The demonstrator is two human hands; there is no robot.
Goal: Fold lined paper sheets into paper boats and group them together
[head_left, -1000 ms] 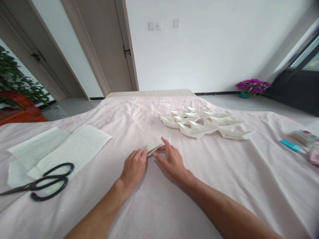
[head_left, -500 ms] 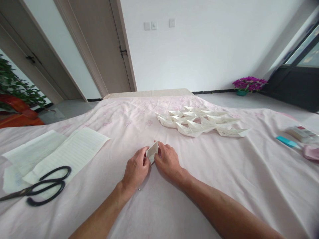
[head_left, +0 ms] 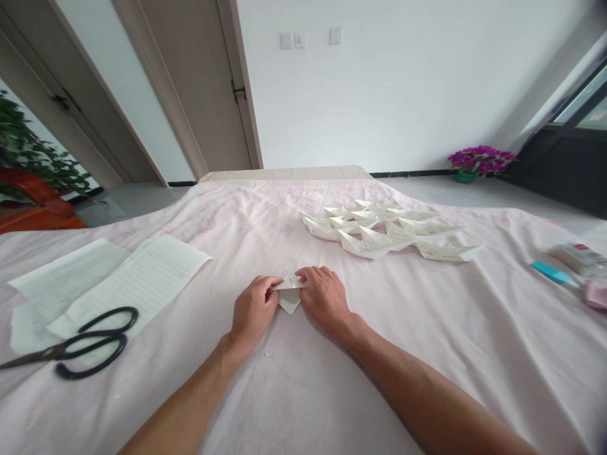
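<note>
Between my hands, low over the cloth, is a small folded piece of white paper (head_left: 289, 298), its lower corner pointing toward me. My left hand (head_left: 257, 308) pinches its left end between thumb and fingers. On the opposite end, my right hand (head_left: 326, 297) grips the paper the same way. The paper's upper part spreads open in a narrow fold, and its ends are hidden by my fingers. Beyond my right hand stand several folded paper boats (head_left: 363, 243) in close rows.
Black-handled scissors (head_left: 95, 341) lie partly over lined paper sheets (head_left: 156, 272) on the left. At the right edge are a blue object (head_left: 550, 272), a clear-wrapped pack (head_left: 576, 256) and a pink item (head_left: 595, 294). A pale pink cloth (head_left: 427, 354) with creases covers the surface.
The folded paper has turned in my hands: its open pocket faced up before, and now a corner points toward me. My hands have spread slightly apart, and the view has shifted a little.
</note>
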